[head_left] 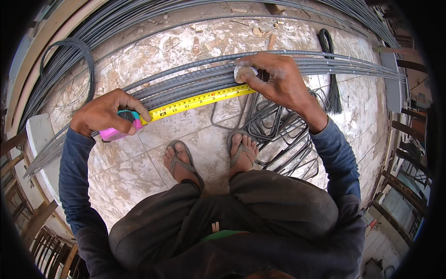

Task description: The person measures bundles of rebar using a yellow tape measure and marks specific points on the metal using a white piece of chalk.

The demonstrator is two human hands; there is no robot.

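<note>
My left hand [108, 114] is closed around a pink and teal tape measure [116, 133]. From its case a yellow tape blade [200, 100] stretches right, along the near side of a bundle of ribbed steel bars [195, 83]. The blade's far end passes under my right hand [278, 79], where the hand hides it. Between the thumb and fingers of that hand is a whitish, chalk-like lump [243, 73], held over the bars. Small white marks show on the bars farther right.
Bent wire stirrups [283, 135] lie piled below my right forearm. A black wire coil [333, 83] hangs over the bars' right part. More long rods [116, 23] and a wire loop [76, 44] are at upper left. My sandalled feet [183, 162] stand on stained floor tiles.
</note>
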